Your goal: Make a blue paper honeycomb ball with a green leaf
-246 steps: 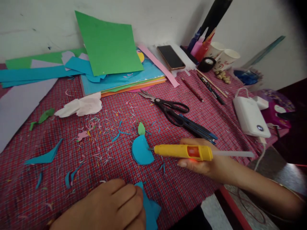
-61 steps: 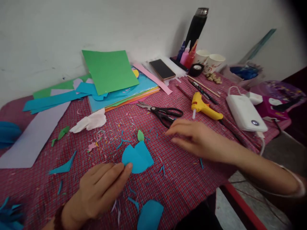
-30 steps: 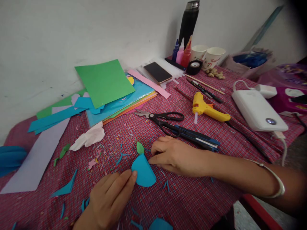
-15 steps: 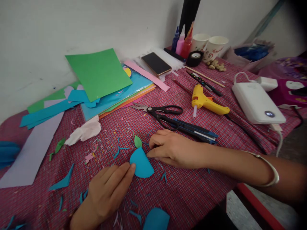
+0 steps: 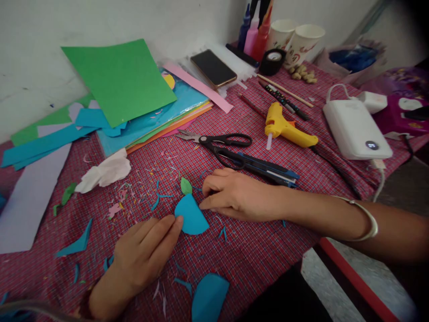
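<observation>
A folded blue paper piece (image 5: 191,215) with a rounded outline lies on the checked cloth, and a small green paper leaf (image 5: 186,186) is at its top. My left hand (image 5: 142,250) reaches in from the lower left, fingers stretched out together, a fingertip on the paper's left edge. On the opposite side, my right hand (image 5: 231,194) has its fingers curled inward, one fingertip at the paper's right edge. What those curled fingers hold, if anything, is hidden. A second blue paper piece (image 5: 210,297) lies nearer to me.
Scissors (image 5: 214,142) lie beyond my right hand, partly over a blue-black stapler (image 5: 268,170). A yellow glue gun (image 5: 288,129) and a white power bank (image 5: 357,129) are at right. Green paper (image 5: 122,82) tops a stack at back left. Paper scraps (image 5: 78,241) litter the cloth.
The whole view has shifted, so everything sits a little higher and mostly further left. Both hands stay in much the same place at the blue paper piece.
</observation>
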The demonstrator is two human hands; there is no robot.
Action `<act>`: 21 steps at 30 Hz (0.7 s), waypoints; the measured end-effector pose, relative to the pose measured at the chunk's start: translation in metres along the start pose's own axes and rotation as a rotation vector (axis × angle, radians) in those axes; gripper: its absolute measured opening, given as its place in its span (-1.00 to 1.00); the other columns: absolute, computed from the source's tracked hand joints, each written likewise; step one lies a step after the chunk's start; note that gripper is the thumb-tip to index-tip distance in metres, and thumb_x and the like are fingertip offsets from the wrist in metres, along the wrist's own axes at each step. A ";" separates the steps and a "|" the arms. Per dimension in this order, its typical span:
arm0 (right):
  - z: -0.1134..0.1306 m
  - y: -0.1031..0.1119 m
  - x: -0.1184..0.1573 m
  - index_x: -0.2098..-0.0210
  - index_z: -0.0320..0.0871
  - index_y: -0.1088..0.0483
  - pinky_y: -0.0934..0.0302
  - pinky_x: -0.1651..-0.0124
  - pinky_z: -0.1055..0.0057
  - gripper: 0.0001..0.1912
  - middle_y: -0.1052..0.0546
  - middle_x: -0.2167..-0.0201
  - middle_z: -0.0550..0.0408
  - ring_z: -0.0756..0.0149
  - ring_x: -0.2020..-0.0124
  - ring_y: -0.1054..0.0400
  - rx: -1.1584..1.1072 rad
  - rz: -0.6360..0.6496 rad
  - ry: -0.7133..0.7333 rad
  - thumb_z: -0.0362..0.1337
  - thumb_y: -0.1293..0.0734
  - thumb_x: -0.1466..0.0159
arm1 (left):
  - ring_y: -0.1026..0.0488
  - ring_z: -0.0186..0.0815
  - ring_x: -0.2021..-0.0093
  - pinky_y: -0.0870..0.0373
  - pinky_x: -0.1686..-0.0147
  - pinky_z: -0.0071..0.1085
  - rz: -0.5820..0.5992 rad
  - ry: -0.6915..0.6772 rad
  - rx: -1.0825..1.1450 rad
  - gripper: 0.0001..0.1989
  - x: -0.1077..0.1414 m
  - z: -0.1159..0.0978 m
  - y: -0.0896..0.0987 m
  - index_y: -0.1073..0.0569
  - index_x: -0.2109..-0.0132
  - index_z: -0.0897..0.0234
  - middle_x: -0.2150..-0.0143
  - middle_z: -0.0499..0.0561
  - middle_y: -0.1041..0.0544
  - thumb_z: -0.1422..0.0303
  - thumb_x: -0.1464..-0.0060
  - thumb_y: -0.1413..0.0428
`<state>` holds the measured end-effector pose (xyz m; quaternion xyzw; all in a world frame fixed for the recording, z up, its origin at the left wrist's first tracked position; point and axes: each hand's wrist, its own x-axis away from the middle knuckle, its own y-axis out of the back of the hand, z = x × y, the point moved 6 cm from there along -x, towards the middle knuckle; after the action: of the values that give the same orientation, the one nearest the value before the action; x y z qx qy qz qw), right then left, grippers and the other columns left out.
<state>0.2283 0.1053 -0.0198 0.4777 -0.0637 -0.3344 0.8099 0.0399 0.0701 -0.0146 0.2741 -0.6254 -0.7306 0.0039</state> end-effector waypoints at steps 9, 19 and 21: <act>0.000 0.001 -0.001 0.16 -0.18 -0.50 -0.12 0.08 0.28 -0.81 -0.45 0.21 0.00 0.26 0.18 -0.24 0.008 -0.009 0.000 -0.33 -0.24 -0.36 | -0.48 -0.27 0.30 -0.45 0.34 -0.32 -0.011 -0.037 -0.049 -0.82 -0.004 -0.002 -0.003 -0.48 0.08 0.39 0.21 0.09 -0.57 0.58 -0.20 -0.06; 0.008 -0.001 0.002 0.05 -0.12 -0.45 -0.09 -0.03 0.22 -0.73 -0.44 -0.11 0.05 0.24 0.00 -0.27 -0.049 0.076 0.107 -0.45 -0.20 -0.35 | -0.47 -0.26 0.32 -0.44 0.42 -0.34 -0.018 -0.041 -0.032 -0.84 -0.009 -0.004 0.001 -0.47 0.09 0.43 0.23 0.10 -0.56 0.57 -0.22 -0.03; 0.009 -0.002 0.002 0.03 -0.11 -0.44 -0.08 -0.02 0.21 -0.71 -0.43 -0.13 0.05 0.23 0.00 -0.27 -0.033 0.095 0.117 -0.46 -0.20 -0.34 | -0.47 -0.27 0.32 -0.45 0.41 -0.34 -0.035 -0.036 -0.030 -0.83 -0.010 -0.004 0.001 -0.46 0.08 0.43 0.23 0.10 -0.56 0.57 -0.20 -0.05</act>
<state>0.2255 0.0968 -0.0173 0.4795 -0.0335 -0.2681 0.8349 0.0492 0.0698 -0.0101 0.2718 -0.6096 -0.7445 -0.0160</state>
